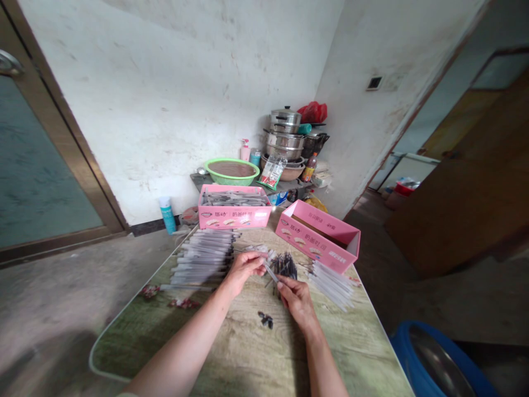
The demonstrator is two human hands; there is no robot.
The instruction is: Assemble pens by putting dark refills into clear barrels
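Observation:
A slim, pale pen-like tube [270, 272] slants between my two hands over the middle of the table. My left hand [244, 268] pinches its upper end, and my right hand [296, 299] grips the lower end with fingers and thumb. Just behind them lies a heap of thin dark pieces [285, 266], partly covered by my right hand. Small whitish parts [260, 249] are scattered beyond my left hand. To the left, many pale tubes with dark ends [202, 256] lie in a row. Plain pale tubes [332, 284] fan out at right. Several small black pieces [265, 320] rest nearer me.
A pink box [235, 216] full of grey tubes stands at the table's back edge. Another pink box [316, 242] sits tilted to its right. Behind are a green basin [231, 179] and stacked pots [285, 144]. A blue tub [438, 358] is at lower right.

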